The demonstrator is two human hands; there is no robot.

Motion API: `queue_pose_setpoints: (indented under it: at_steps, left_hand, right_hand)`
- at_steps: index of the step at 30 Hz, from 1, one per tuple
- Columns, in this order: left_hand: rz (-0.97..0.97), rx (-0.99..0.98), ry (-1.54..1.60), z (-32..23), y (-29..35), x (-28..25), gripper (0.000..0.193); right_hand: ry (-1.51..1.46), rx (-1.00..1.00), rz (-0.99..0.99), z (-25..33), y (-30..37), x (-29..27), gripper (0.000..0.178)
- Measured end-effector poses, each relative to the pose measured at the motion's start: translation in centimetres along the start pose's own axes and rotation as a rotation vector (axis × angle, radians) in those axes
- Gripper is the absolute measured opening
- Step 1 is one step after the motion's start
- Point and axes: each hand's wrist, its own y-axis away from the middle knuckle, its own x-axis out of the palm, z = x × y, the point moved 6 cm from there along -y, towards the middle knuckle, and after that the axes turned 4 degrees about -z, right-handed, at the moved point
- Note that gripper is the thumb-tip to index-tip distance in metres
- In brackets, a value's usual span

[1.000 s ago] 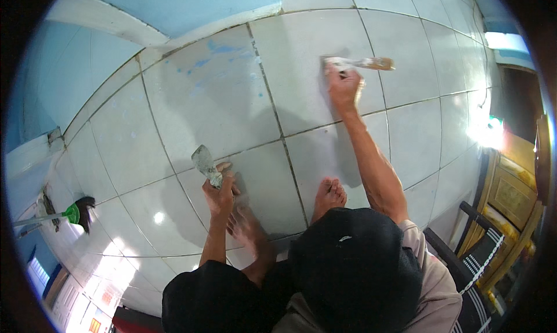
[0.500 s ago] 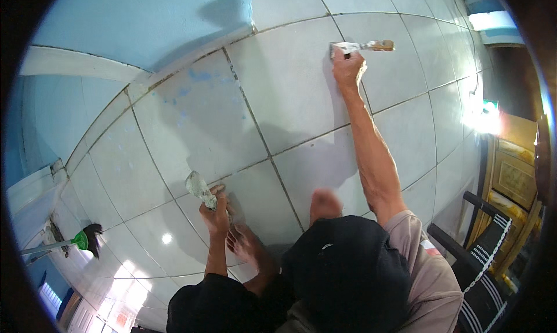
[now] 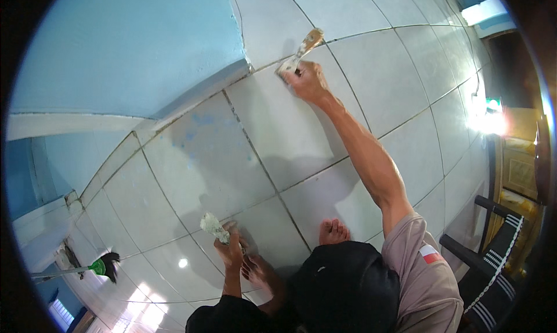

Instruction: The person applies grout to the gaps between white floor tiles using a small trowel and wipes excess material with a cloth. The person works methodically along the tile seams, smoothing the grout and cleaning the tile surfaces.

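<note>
Right hand: gripping a wooden-handled scraper, to the right of the blue wall corner
Left hand: gripping a whitish crusted scraper, well below this corner
Green broom: at lower left of the same corner

No legible text, numbers or signs.

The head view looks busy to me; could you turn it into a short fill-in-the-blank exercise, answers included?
1. While the left hand holds a pale, crusted tool, the brown-handled scraper is in the ____ hand.
2. The broom at the picture's left has black bristles and a ____ head.
3. The splotches on the floor resemble the wall in colour: both are ____.

Missing words: right; green; blue.
</note>
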Motion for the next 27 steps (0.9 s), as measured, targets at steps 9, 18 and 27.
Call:
queue_pose_setpoints:
  at_steps: [9,18,27]
  left_hand:
    - [0.004,-0.029,0.026,-0.5,0.0,1.0,0.024]
    - [-0.022,-0.009,-0.014,-1.0,0.1,0.9,0.023]
    - [-0.025,-0.105,-0.009,0.0,0.6,0.4,0.023]
  right_hand:
    - [0.070,0.381,-0.205,-8.7,-12.1,-5.6,0.029]
    - [0.051,0.345,-0.104,-9.1,-13.9,-4.3,0.029]
    - [0.064,0.333,-0.131,-9.6,-13.4,-3.9,0.031]
